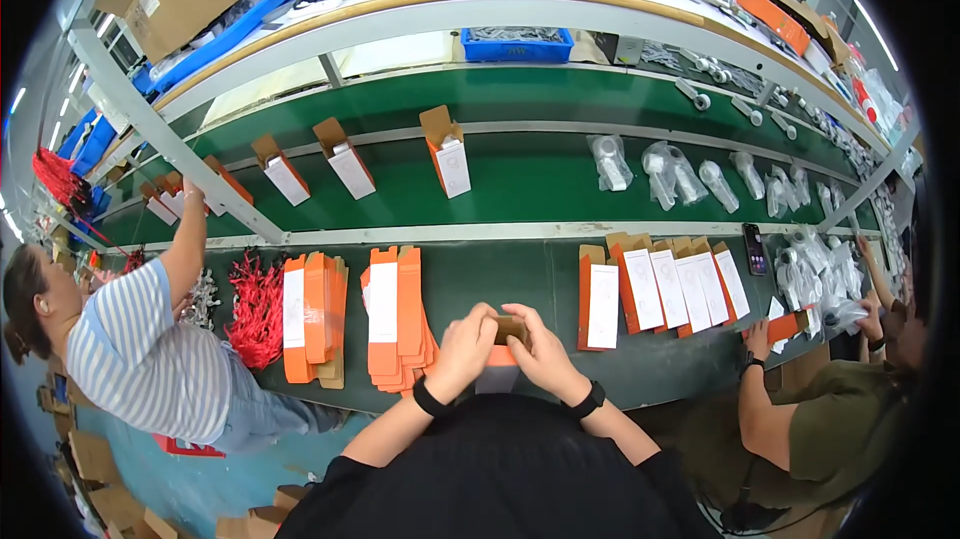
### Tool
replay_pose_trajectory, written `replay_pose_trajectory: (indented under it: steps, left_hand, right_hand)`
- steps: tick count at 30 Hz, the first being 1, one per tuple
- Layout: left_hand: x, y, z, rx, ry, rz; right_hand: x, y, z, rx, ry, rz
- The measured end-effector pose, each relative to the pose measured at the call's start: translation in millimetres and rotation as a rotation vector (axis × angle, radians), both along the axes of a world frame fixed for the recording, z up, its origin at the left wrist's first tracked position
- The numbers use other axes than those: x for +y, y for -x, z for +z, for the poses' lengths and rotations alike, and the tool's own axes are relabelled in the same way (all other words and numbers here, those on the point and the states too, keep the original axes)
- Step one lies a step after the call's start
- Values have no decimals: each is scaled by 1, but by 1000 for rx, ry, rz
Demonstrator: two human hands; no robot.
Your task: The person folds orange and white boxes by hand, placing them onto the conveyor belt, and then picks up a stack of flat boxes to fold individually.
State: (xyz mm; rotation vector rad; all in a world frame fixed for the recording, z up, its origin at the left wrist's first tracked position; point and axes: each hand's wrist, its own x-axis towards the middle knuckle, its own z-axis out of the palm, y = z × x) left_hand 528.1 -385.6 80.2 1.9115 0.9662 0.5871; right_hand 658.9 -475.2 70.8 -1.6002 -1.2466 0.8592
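Close to my body, at the near edge of the green bench, I hold a small orange carton upright, its brown inside showing at the top. My left hand grips its left side with the fingers bent over the upper rim. On the other side my right hand is closed round the top edge, thumb near the opening. Just left of my left hand lies a stack of flat orange-and-white cartons. Several open-topped cartons stand in a row to the right of my right hand.
Beyond a metal rail runs a green belt with open cartons and bagged white devices. Red cords lie at left. Co-workers sit at left and right. A phone rests near bagged parts.
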Motion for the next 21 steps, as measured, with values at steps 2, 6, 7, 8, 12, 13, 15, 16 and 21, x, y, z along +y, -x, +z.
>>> replay_pose_trajectory:
  steps: [2,6,7,8,12,13,15,16,21]
  left_hand:
    - [10,1,1,84,-50,-92]
    - [18,6,-3,105,51,-205]
    - [25,8,-7,20,298,-216]
    - [28,11,-11,-69,543,-224]
    - [35,10,-4,-219,923,-138]
    - [34,5,9,-183,996,-89]
    - [32,7,6,-199,989,-128]
    - [30,10,2,-215,981,-161]
    - [22,3,-8,-355,965,-58]
  right_hand:
    - [2,3,3,-26,56,43]
    - [1,5,-9,-25,-38,-53]
    - [0,5,-7,-151,-124,-52]
    - [0,6,-4,-277,-210,-51]
    - [0,11,23,-393,-106,15]
    - [2,12,24,-470,-82,54]
    - [6,12,20,-512,-27,82]
    - [9,12,22,-512,-29,86]
    - [18,4,21,-464,54,124]
